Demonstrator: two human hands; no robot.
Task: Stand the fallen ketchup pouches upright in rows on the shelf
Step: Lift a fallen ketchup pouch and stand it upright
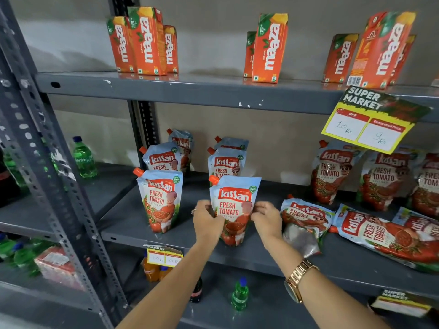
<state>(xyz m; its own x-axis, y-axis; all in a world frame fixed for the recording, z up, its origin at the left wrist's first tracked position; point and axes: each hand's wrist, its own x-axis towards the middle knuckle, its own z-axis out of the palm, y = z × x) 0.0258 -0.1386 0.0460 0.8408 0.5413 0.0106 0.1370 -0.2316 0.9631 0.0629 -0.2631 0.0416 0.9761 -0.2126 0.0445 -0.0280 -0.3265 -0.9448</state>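
Your left hand (206, 218) and right hand (266, 219) are both closed on one ketchup pouch (234, 205), fingers pinching its left and right edges at about mid-height. The pouch stands upright at the front of the middle shelf (133, 224), orange spout at its top left, label facing you. It forms the front of the second row; two more upright pouches (225, 162) stand directly behind it.

Just to the left, a first row of three pouches (159, 198) is already standing, well clear of your left hand.

The work remaining lies to your right. A fallen pouch (303, 220) lies flat just beside your right hand, close enough that the fingers almost touch its edge. Its long axis runs roughly front to back, top end toward the wall, base toward you. Further right, a larger fallen pouch (384, 236) lies with its long axis running left to right, its spout end pointing toward the near fallen pouch. Behind these, several pouches (332, 172) lean against the rear wall.

Judgement: the pouch in hand appears seated and ready for release. The right hand is the nearer hand for the next pickup. Expect to grip the near fallen pouch at its top end and rotate it upward onto its base, then start a third row to the right of the second
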